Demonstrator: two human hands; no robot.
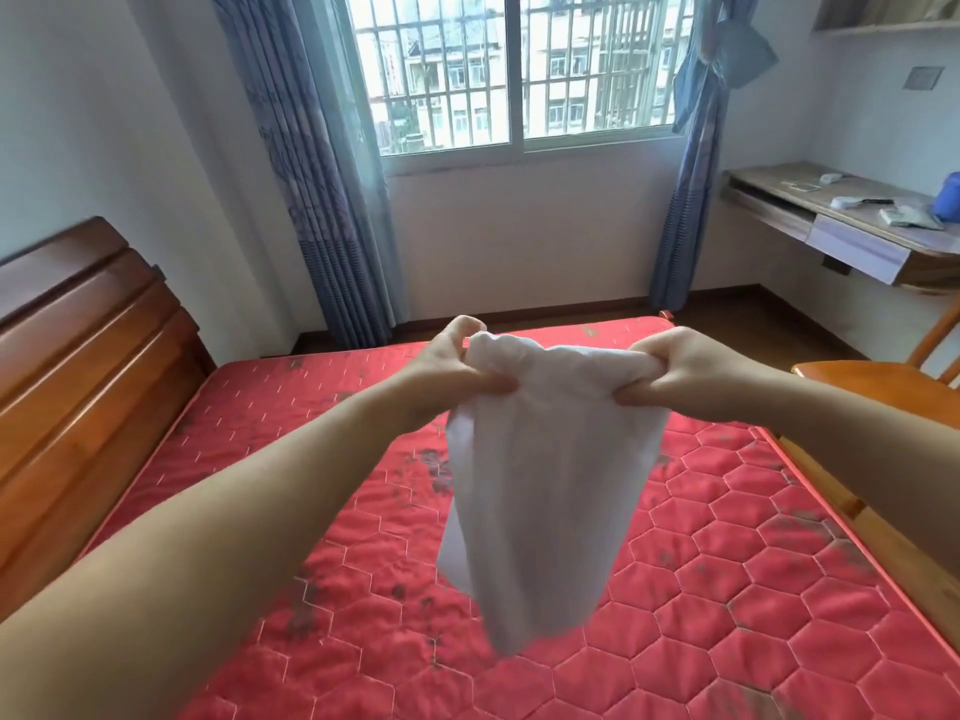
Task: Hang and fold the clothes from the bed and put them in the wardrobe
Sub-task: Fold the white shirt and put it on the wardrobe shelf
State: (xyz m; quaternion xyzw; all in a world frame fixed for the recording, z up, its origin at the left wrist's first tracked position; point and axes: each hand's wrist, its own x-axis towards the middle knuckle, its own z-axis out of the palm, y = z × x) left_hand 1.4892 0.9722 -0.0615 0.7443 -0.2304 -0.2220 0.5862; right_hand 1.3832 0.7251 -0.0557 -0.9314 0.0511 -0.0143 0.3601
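With both arms outstretched, the left hand and right hand are gripping a white garment, dangling it above the red mattress.

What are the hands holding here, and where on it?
A white garment, pinched along its bunched top edge by left hand and right hand.

No readable text

No lettering, label, brand, number or sign could be made out on anything that was seen.

Barred window between blue curtains; wooden desk at right.
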